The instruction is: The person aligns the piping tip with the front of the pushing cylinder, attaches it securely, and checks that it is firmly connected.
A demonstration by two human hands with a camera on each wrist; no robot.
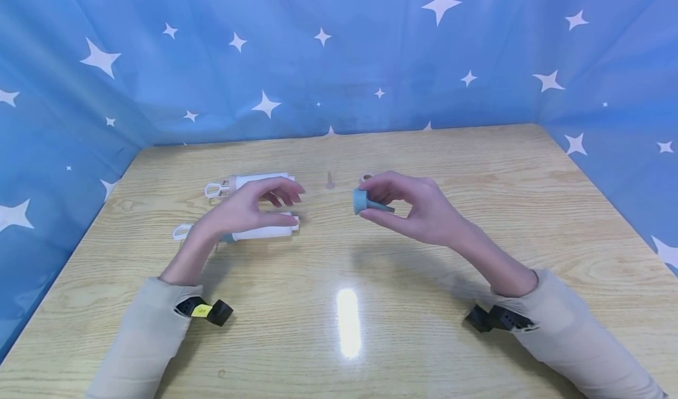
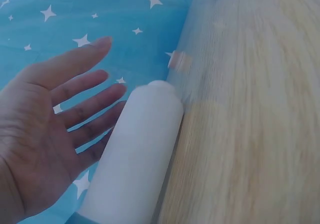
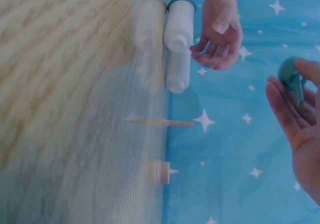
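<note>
My right hand (image 1: 415,208) pinches a teal round cap with a thin stem (image 1: 361,201) between thumb and fingertips, raised over the table. In the right wrist view this teal piece (image 3: 288,72) shows its round head and hanging stem. The left hand (image 1: 249,205) hovers with relaxed, parted fingers and holds nothing. Below it lie two white cylinders with looped ends: the nearer one (image 1: 265,233) has a teal collar, the farther one (image 1: 262,179) a beige collar. My left hand partly covers both in the head view. The nearer cylinder (image 2: 140,154) fills the middle of the left wrist view.
A small flat beige piece (image 1: 331,181) with a thin stem lies at the table's middle. Just behind my right fingers sits a beige ring-like cap (image 1: 365,178). The wooden table (image 1: 424,340) ends at a blue star-patterned curtain (image 1: 360,46) at the back and sides.
</note>
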